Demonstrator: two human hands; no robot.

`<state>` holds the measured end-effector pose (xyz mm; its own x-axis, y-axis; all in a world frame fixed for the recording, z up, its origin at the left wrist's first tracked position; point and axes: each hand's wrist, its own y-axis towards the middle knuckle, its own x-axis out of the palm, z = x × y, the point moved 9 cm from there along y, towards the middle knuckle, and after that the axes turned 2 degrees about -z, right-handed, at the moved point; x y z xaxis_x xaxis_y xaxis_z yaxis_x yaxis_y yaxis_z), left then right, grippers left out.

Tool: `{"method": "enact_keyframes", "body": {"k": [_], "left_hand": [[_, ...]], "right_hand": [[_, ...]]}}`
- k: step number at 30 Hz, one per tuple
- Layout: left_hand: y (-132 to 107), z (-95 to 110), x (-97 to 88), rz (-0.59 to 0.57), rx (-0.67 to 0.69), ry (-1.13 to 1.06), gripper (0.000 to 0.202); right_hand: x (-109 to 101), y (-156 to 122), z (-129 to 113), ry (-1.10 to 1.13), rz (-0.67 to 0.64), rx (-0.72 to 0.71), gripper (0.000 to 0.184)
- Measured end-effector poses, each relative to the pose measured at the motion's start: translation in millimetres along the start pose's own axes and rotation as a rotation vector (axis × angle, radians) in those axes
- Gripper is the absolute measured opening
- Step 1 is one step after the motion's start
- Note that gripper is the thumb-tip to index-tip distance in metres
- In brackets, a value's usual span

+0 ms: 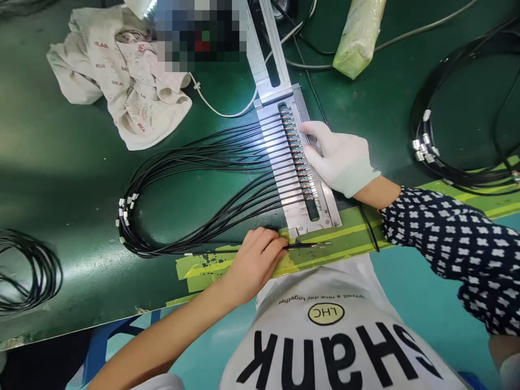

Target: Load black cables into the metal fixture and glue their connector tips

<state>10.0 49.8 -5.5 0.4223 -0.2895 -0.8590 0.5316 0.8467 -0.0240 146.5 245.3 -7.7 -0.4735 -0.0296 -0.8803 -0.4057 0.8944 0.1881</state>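
On the green table (81, 179), the left hand (254, 262) has its grip pinched on a black cable (303, 246). The cable lies crosswise, its stripped tip pointing right, just in front of the metal fixture (331, 214) (near end). The gloved right hand (341, 160) rests flat on the fixture, its grip released.

Dark green table (60, 162) with yellow-green tape (349, 235) along its near edge. Black cables (203, 162) with silver ends cross a silver metal fixture (327, 203). White glove (345, 160); navy sleeve (447, 238) patterned with small white crosses. Cream cloth (122, 81) with red lettering.
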Motion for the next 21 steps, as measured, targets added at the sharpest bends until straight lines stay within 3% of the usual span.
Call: {"method": "enact_keyframes", "body": {"k": [6, 10, 15, 21], "left_hand": [[-1, -5, -22.5, 0.157, 0.003, -0.153, 0.026], [12, -13, -41.3, 0.3, -0.02, -0.053, 0.025], [33, -23, -39.1, 0.293, -0.013, 0.055, 0.022], [41, -25, -29.0, 0.233, 0.032, 0.062, 0.028]], "right_hand": [[1, 6, 13, 0.127, -0.026, 0.028, 0.04], [1, 7, 15, 0.154, -0.016, 0.038, 0.038], [2, 9, 14, 0.152, -0.042, 0.05, 0.034], [1, 10, 14, 0.148, -0.041, 0.033, 0.031]]}}
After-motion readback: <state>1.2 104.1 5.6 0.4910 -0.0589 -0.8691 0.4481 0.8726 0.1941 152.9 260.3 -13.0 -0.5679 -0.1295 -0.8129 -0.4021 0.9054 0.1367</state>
